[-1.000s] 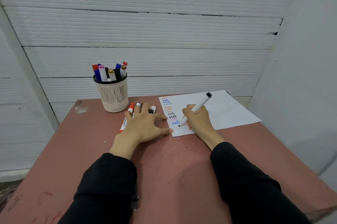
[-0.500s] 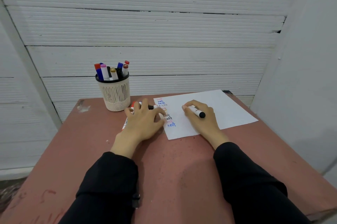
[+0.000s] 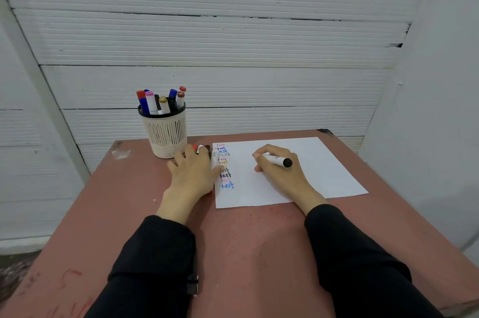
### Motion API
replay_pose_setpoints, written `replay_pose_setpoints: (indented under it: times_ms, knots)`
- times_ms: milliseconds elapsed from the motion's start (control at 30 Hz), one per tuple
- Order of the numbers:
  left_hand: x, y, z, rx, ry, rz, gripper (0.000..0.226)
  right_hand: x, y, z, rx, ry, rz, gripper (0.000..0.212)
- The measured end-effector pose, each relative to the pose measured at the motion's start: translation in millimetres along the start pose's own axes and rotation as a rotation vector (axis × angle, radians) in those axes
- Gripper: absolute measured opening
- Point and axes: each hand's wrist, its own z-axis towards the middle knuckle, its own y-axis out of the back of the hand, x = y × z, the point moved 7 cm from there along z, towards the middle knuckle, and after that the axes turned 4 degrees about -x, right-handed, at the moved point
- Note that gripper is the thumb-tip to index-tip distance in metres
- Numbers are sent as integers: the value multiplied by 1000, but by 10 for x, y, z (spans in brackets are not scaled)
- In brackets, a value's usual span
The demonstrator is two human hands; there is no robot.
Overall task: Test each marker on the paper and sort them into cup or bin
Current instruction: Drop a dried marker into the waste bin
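A white sheet of paper [image 3: 305, 167] lies on the reddish table [image 3: 254, 234], with a column of coloured "test" words [image 3: 225, 166] down its left edge. My right hand [image 3: 278, 167] grips a white marker with a black end [image 3: 278, 161], lying across the paper's middle. My left hand [image 3: 193, 171] rests flat, fingers spread, on several loose markers [image 3: 213, 158] just left of the paper. A cream slotted cup [image 3: 166, 131] full of markers stands behind the left hand.
A white ribbed wall runs right behind the table's far edge. A plain white wall stands close on the right. The floor drops away at the left edge of the table. No bin is in view.
My right hand moved from the paper's left edge, where the marker stood upright, to the paper's middle with the marker laid over. My left hand slid slightly forward over the loose markers.
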Motion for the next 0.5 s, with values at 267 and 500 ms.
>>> replay_pose_setpoints:
  times_ms: [267, 500]
  knots:
    - [-55, 18, 2, -46, -66, -56, 36, -68, -11, 26, 13, -72, 47, 17]
    - [-136, 116, 30, -193, -102, -279, 34, -127, 74, 86, -76, -120, 216, 15]
